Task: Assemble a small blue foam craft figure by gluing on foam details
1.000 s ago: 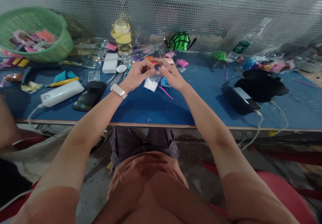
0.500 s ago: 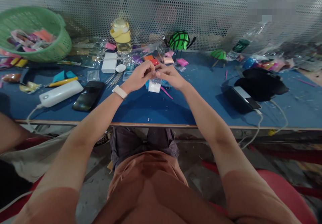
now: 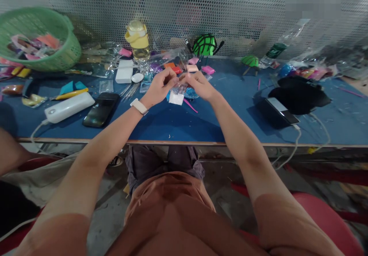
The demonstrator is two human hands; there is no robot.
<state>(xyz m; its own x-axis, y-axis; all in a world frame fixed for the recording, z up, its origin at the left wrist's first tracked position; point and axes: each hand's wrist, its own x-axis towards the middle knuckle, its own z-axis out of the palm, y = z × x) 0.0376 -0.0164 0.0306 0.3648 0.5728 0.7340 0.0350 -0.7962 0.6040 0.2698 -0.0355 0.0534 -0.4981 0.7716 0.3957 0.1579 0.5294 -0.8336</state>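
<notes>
My left hand (image 3: pixel 161 87), with a pale band on its wrist, pinches the upper part of a small clear plastic packet (image 3: pixel 179 89). From the other side, my right hand (image 3: pixel 203 86) has its thumb and fingers closed at the packet's top edge. A white block (image 3: pixel 176 98) shows in the lower end of the packet, hanging just below my fingertips. Close under it, a thin pink tool (image 3: pixel 191 105) and some blue wrapping (image 3: pixel 191 93) lie on the blue table (image 3: pixel 175 122). Red, orange and pink pieces sit just behind my hands.
To the left are a green basket (image 3: pixel 61 58), a yellow-topped bottle (image 3: pixel 137 39), a white power bank (image 3: pixel 69 107) and a black phone (image 3: pixel 101 109). Green-and-black shell shapes (image 3: pixel 204 45) stand at the back. A black pouch (image 3: pixel 299 95) and cabled device (image 3: pixel 278 112) lie right.
My hands have drawn slightly apart, the right one moving rightward, so more of the clear packet shows between them. The white block stays just below my fingers.
</notes>
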